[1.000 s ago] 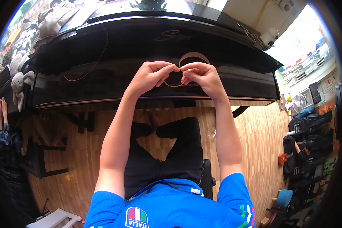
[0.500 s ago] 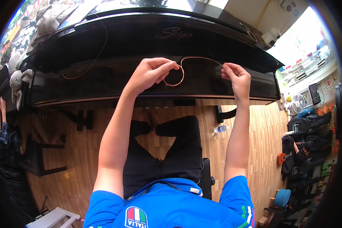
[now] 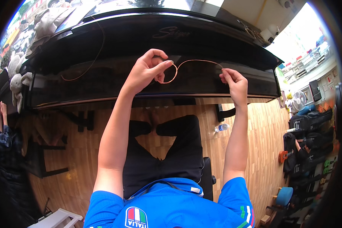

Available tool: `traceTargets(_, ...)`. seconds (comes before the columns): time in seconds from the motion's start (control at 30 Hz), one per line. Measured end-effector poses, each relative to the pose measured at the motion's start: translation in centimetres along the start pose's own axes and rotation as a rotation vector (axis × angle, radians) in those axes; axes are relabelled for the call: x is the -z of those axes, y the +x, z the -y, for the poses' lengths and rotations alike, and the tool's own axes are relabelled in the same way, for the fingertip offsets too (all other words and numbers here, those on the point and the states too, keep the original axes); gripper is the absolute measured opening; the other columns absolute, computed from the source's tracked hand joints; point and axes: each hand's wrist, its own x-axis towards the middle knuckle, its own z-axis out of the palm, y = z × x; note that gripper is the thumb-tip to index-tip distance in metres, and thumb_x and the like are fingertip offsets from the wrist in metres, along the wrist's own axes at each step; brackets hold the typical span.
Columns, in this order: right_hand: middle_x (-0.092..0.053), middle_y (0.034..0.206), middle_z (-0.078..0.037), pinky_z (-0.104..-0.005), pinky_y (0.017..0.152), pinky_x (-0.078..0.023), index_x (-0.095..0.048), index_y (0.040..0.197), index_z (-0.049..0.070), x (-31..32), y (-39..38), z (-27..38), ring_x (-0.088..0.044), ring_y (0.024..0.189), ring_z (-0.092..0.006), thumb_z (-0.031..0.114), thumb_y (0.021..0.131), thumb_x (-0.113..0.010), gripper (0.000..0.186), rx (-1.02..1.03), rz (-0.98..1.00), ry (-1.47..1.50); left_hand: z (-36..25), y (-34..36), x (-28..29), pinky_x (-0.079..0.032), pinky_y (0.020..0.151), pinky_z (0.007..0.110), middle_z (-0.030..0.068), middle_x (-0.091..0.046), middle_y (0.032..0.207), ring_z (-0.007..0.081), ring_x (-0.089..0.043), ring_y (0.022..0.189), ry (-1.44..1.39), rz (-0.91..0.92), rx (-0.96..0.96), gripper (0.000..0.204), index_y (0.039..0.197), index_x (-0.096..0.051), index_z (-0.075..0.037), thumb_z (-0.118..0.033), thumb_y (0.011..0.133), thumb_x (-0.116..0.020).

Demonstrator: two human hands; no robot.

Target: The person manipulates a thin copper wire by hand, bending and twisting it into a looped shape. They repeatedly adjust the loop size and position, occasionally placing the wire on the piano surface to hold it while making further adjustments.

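Note:
A thin pinkish-tan cord (image 3: pixel 195 60) stretches between my two hands, in front of a glossy black upright piano (image 3: pixel 140 40). My left hand (image 3: pixel 146 72) holds one part of it, with the index finger lifted and curled and the thumb against the cord. Beside that thumb the cord bends round in a small loop, then arches over to the right. At the right end, my right hand (image 3: pixel 236 84) pinches it between thumb and fingertips. The left hand's lower fingers are partly hidden.
A second thin cord (image 3: pixel 97 57) shows in a curve across the piano's left part. A water bottle (image 3: pixel 221 127) lies on the wooden floor. Plush toys (image 3: pixel 17 81) and another person's hands (image 3: pixel 3 108) are at far left; instrument bags (image 3: pixel 307 123) and a blue stool (image 3: pixel 284 195) at right.
My left hand has shifted slightly left and up, and its index finger has lifted away from the thumb. My right hand has dropped a little. The cord's loop has narrowed and its arch has widened.

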Motion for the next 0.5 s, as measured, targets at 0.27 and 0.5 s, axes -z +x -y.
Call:
traceTargets(0.27,-0.076,0.098,-0.007,-0.0237,0.076,-0.053,-0.074,0.107,0.004,-1.1,0.4,1.5,-0.07,0.09,-0.0108,0.02,0.097,-0.07,0.019,0.307,-0.484,-0.531,0.0,0.0,-0.2,-0.057,0.068,0.027,0.0044,-0.066,0.089,0.0119,-0.068,0.074,-0.036,0.034,-0.036,0.024,0.114,-0.064,-0.001,-0.017,0.098,-0.068)
traceTargets(0.5,-0.075,0.106,-0.01,-0.0276,0.084,-0.057,-0.073,0.105,0.002,-2.1,0.1,2.0,-0.072,0.096,-0.0166,0.011,0.097,-0.067,0.013,0.337,-0.49,-0.368,-0.1,0.2,-0.2,-0.059,0.065,0.026,0.0064,-0.069,0.092,0.0109,-0.067,0.074,-0.148,-0.066,0.002,0.023,0.114,-0.066,0.001,-0.016,0.098,-0.067)
